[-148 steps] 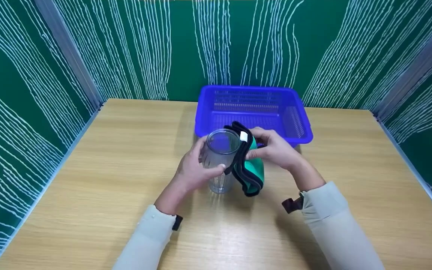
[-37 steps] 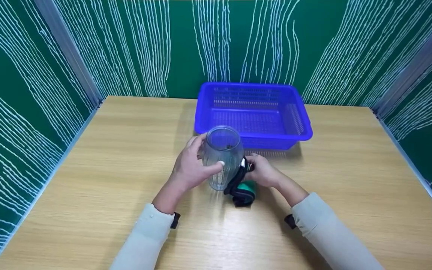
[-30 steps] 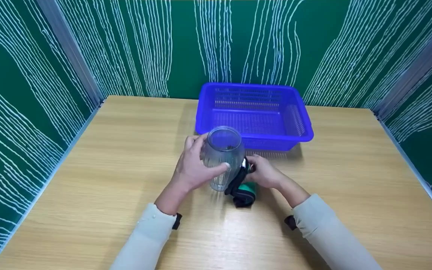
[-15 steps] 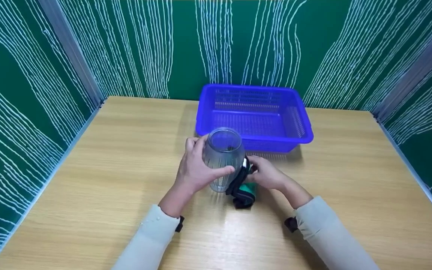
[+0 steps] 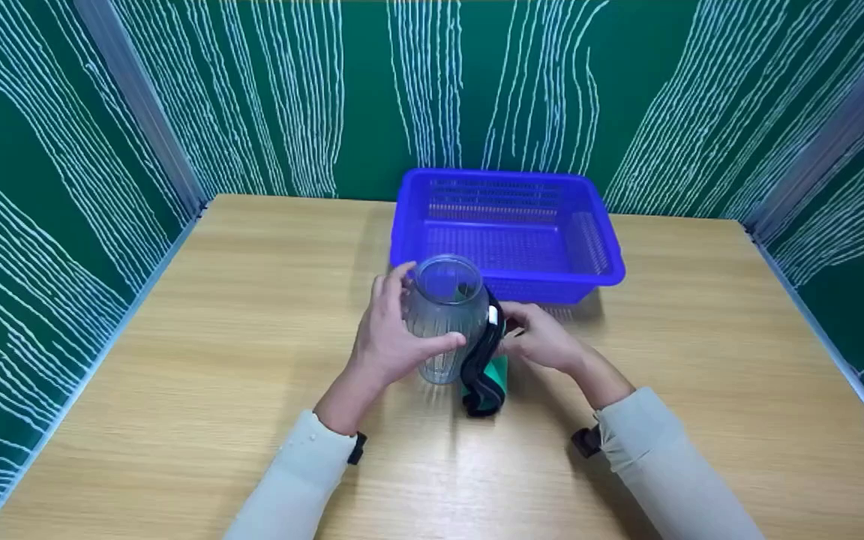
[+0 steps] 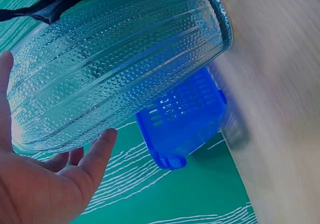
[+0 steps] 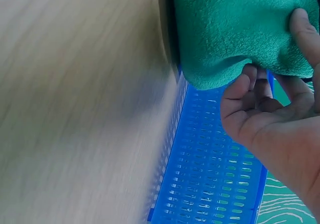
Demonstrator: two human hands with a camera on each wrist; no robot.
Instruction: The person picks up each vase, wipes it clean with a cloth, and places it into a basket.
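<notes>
A clear glass vase (image 5: 439, 322) with a dimpled, ribbed wall stands upright on the wooden table, its round mouth facing up. My left hand (image 5: 391, 337) curves round its left side, thumb across the front. In the left wrist view the textured glass (image 6: 115, 68) fills the upper part, fingertips at its wall. A folded green cloth (image 7: 235, 28) with black edging and a small white label lies along the vase's right side. My right hand (image 5: 541, 337) pinches this cloth from the right, thumb on its fleecy face in the right wrist view.
A blue plastic basket (image 5: 604, 274) with slotted walls stands just behind the vase, near the table's back edge. Green panels (image 5: 364, 97) with white wavy lines enclose the table (image 5: 252, 315) at the back and both sides.
From beside the vase's rim, the cloth went down toward its base with my right hand; over the last half second it rose a little. My left hand keeps its hold, thumb shifted slightly right.
</notes>
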